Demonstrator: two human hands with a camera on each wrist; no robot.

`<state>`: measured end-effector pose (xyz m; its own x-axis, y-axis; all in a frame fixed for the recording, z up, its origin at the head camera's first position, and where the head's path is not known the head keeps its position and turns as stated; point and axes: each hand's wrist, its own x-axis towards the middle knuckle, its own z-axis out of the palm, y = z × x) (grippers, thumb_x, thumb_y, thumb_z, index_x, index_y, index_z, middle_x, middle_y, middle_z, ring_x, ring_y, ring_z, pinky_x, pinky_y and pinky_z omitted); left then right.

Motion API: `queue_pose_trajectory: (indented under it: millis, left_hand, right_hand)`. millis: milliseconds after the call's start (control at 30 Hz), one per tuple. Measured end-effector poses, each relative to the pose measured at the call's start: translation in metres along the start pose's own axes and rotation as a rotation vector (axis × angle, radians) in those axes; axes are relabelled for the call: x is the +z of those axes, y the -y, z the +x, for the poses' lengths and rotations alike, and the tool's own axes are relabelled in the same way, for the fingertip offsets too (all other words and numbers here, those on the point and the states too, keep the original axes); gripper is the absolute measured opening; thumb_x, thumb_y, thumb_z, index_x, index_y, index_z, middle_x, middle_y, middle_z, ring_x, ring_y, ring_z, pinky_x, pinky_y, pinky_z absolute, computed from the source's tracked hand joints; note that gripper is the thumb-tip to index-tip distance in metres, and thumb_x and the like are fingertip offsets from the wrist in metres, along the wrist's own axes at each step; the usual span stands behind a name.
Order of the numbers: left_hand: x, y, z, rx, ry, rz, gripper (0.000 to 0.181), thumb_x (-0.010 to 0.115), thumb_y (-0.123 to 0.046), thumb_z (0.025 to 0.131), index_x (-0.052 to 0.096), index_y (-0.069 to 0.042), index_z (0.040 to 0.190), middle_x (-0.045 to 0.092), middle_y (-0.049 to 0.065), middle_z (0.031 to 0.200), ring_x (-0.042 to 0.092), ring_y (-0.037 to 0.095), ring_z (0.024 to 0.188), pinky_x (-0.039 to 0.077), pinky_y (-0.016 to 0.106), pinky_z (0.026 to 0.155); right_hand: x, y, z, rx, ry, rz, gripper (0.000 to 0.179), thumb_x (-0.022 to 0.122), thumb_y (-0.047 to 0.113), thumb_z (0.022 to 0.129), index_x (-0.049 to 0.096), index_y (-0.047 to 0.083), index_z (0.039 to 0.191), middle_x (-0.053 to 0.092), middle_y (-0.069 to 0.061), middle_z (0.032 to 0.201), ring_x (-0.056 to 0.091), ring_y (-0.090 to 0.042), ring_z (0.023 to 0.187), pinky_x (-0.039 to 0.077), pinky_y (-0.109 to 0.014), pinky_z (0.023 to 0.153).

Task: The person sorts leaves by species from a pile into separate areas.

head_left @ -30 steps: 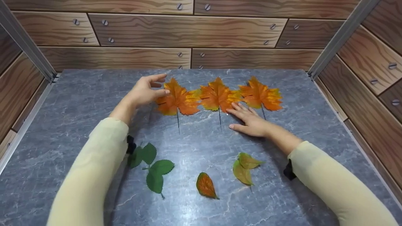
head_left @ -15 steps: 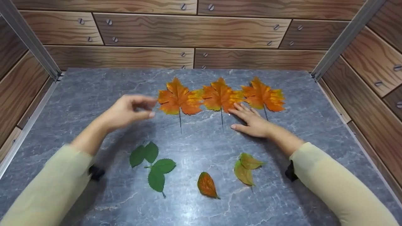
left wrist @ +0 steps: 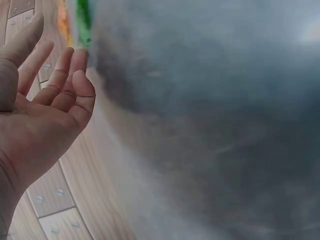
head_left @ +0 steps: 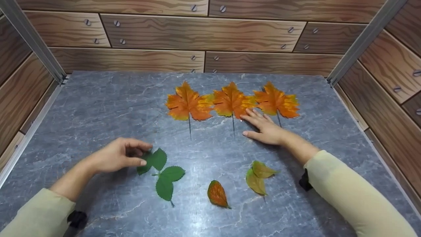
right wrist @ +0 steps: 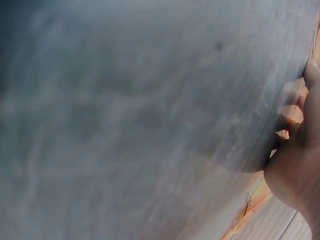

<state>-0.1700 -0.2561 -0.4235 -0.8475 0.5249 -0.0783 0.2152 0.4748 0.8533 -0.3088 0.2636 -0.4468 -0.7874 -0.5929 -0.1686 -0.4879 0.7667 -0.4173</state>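
My left hand [head_left: 113, 156] is over the upper left part of a green leaf sprig [head_left: 164, 187], partly covering one of its several leaflets. Its fingers are loosely bent with nothing between them; whether they touch the leaflet I cannot tell. In the left wrist view the same hand [left wrist: 45, 105] shows its bare palm. My right hand [head_left: 266, 128] lies with fingers spread, fingertips at the lower right edge of the middle orange maple leaf [head_left: 230, 102]. Another maple leaf [head_left: 187, 103] lies to its left and a third [head_left: 274, 100] to its right, stems toward me.
Nearer to me on the grey marbled table [head_left: 108, 102] lie a single orange-brown leaf [head_left: 217, 194] and a yellow-green leaf pair [head_left: 256, 179]. Wood-patterned walls [head_left: 197, 33] stand at the back and sides, with metal posts [head_left: 361, 39] at the corners.
My left hand has left the leftmost maple leaf and come down and leftward to the green sprig. The right hand has stayed in place, and the leaves lie as before.
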Motion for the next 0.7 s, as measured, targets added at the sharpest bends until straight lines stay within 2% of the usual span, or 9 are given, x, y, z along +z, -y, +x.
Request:
queue_pose_trajectory:
  millis: [133, 233, 400, 533, 700]
  left_hand:
    - [0.0051, 0.0053, -0.0018, -0.001, -0.022, 0.027, 0.054, 0.084, -0.017, 0.093, 0.066, 0.002, 0.141, 0.070, 0.015, 0.134, 0.065, 0.030, 0.116, 0.054, 0.036, 0.099]
    - [0.0079, 0.0073, -0.0009, -0.003, -0.033, 0.063, 0.058, 0.086, -0.020, 0.092, 0.065, 0.000, 0.143, 0.068, 0.013, 0.131, 0.061, 0.027, 0.110, 0.053, 0.033, 0.094]
    - [0.0110, 0.0070, 0.0018, 0.007, -0.030, 0.139, 0.069, 0.089, -0.020, 0.089, 0.060, -0.002, 0.149, 0.061, 0.013, 0.127, 0.054, 0.023, 0.099, 0.050, 0.031, 0.084]
    - [0.0112, 0.0063, 0.0045, 0.012, -0.024, 0.177, 0.069, 0.090, -0.020, 0.086, 0.062, -0.004, 0.147, 0.058, 0.013, 0.127, 0.054, 0.021, 0.096, 0.049, 0.031, 0.082]
    - [0.0107, 0.0059, 0.0056, 0.011, -0.045, 0.201, 0.078, 0.092, -0.018, 0.085, 0.056, 0.002, 0.151, 0.058, 0.014, 0.125, 0.054, 0.020, 0.093, 0.049, 0.030, 0.080]
  right_hand:
    - [-0.0005, 0.0005, 0.0003, 0.003, 0.001, -0.001, 0.076, 0.054, 0.055, 0.109, 0.026, 0.020, 0.171, 0.004, -0.010, 0.178, -0.001, -0.033, 0.164, -0.004, -0.065, 0.126]
    - [-0.0003, 0.0005, 0.0007, 0.004, 0.002, 0.002, 0.076, 0.054, 0.055, 0.109, 0.027, 0.020, 0.171, 0.004, -0.010, 0.178, -0.001, -0.033, 0.164, -0.004, -0.065, 0.126]
    - [0.0002, -0.0007, 0.0007, 0.006, 0.007, 0.005, 0.077, 0.054, 0.057, 0.108, 0.026, 0.022, 0.171, 0.003, -0.009, 0.178, -0.002, -0.032, 0.164, -0.004, -0.065, 0.126]
    - [-0.0005, -0.0009, 0.0006, 0.006, 0.004, 0.005, 0.077, 0.053, 0.058, 0.108, 0.026, 0.022, 0.171, 0.003, -0.009, 0.178, -0.002, -0.032, 0.164, -0.004, -0.065, 0.126]
    - [-0.0007, -0.0015, 0.0004, 0.002, 0.004, 0.005, 0.077, 0.053, 0.058, 0.108, 0.026, 0.022, 0.171, 0.003, -0.009, 0.178, -0.002, -0.032, 0.164, -0.004, -0.065, 0.126]
